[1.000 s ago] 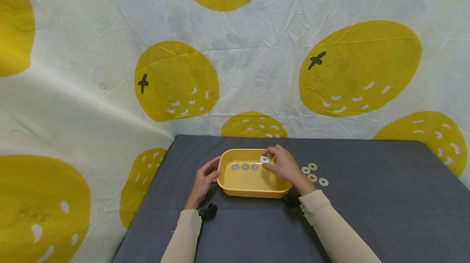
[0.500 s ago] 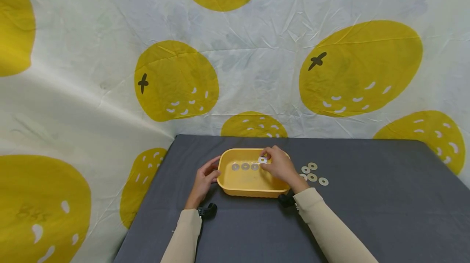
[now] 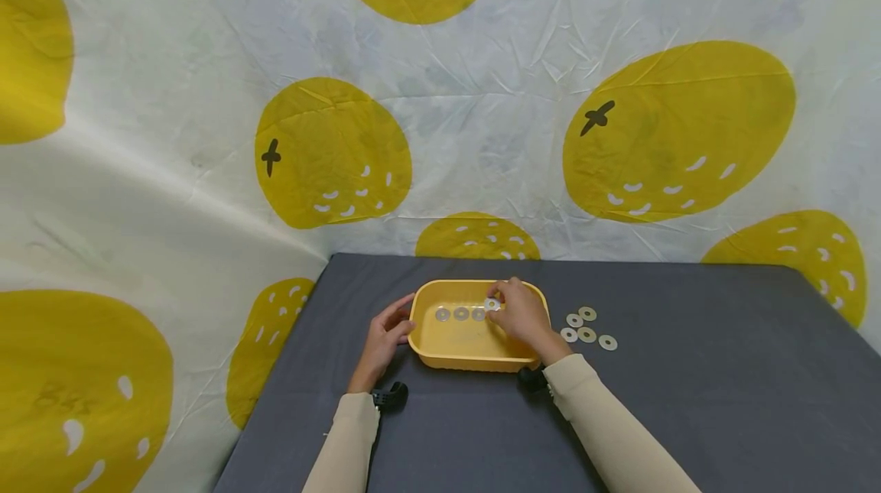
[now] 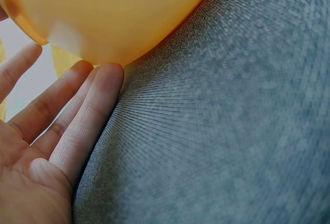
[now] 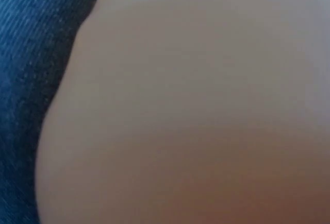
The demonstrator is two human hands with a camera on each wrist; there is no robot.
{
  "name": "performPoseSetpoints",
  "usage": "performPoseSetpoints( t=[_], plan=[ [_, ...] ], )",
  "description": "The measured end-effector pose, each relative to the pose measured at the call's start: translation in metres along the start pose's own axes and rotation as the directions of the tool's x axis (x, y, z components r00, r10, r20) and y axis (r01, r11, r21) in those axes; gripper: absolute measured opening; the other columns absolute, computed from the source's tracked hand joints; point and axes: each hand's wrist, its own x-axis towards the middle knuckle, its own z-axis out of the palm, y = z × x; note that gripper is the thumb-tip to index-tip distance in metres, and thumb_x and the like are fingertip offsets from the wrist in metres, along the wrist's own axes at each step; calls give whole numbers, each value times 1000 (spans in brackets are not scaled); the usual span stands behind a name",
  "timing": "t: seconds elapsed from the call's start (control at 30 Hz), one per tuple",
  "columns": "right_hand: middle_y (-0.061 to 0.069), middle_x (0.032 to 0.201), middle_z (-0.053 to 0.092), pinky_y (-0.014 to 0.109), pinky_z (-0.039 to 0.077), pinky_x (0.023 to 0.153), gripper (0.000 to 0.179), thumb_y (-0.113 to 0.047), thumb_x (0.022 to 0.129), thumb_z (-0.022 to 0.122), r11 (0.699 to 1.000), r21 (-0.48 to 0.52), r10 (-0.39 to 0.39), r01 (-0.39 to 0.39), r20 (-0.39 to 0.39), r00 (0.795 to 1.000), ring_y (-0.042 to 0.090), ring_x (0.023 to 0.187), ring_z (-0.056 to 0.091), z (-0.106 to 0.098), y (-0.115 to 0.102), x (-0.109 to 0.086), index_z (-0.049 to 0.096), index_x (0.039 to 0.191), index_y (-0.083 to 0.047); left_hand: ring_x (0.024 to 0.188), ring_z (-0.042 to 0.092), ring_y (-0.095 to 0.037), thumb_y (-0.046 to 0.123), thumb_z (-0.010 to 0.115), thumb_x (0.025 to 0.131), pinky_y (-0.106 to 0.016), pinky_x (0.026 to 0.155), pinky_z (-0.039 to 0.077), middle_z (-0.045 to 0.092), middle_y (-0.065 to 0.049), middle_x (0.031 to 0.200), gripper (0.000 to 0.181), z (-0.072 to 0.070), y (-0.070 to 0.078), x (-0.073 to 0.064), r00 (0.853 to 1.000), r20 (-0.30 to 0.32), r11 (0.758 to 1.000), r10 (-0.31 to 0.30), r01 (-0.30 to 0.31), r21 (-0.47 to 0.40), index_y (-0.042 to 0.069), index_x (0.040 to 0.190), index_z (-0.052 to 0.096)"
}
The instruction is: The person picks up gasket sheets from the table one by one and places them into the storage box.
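A yellow plastic tray (image 3: pixel 475 363) stands on the dark cloth in the head view. My left hand (image 3: pixel 382 340) rests against its left end, and in the left wrist view the fairly straight fingers (image 4: pixel 85 116) touch the tray's outer wall (image 4: pixel 124 18). Inside lie three flat metal washers (image 3: pixel 461 314) in a row near the far side. My right hand (image 3: pixel 523 316) reaches over the tray and pinches another washer (image 3: pixel 492 303) between thumb and fingertips, just right of that row. Blurred skin of the right hand (image 5: pixel 185 105) fills most of the right wrist view.
To the right of the tray several loose washers (image 3: pixel 586 335) lie on the dark grey tablecloth (image 3: pixel 688 371). A white curtain with yellow fruit prints (image 3: pixel 482 141) hangs behind the table and along its left side.
My right hand has shifted slightly left and lower with the pinched washer, toward the row in the tray. The left hand and the tray stay in place.
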Motion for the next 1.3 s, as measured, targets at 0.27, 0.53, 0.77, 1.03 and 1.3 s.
performPoseSetpoints(
  t=[0.27,0.53,0.77,1.03,1.3],
  plan=[
    [7,96,57,38,50,77,26,-17,82,83,998,-41,41,-41,-9,999,22,82,56,9,0,0,72,105,-12,107,68,-38,10,64,97,-31,77,62,66,-23,126,50,-2,-1,-1,1000,2,1000,-9,9,-2,25,145,59],
    [7,98,57,39,52,76,26,-20,85,82,994,-96,39,-42,-26,999,21,80,58,16,2,-2,72,108,-13,108,66,-43,11,64,97,-31,78,62,66,-25,126,50,-2,-2,-1,1000,9,1000,-4,4,-6,23,145,59],
    [10,98,58,42,52,76,26,-14,88,75,995,-95,20,-24,-42,999,23,77,55,17,2,-4,72,113,-8,104,69,-32,10,64,97,-30,76,62,67,-22,125,51,-2,-7,-1,1000,-1,1000,12,-12,8,25,145,59],
    [8,94,58,35,44,69,18,-13,95,69,994,98,-41,51,-102,994,20,75,51,1,2,-7,71,112,-7,104,69,-29,13,65,97,-30,77,62,68,-20,124,50,-2,-8,-2,1000,2,1000,17,-17,15,26,145,59],
    [6,87,61,28,44,65,11,-11,97,68,966,226,-75,128,-230,970,17,72,51,-36,24,-18,73,107,-7,103,69,-28,11,65,96,-31,77,62,69,-18,124,50,-2,-8,0,1000,-8,1000,2,-2,0,30,142,61]
  ],
)
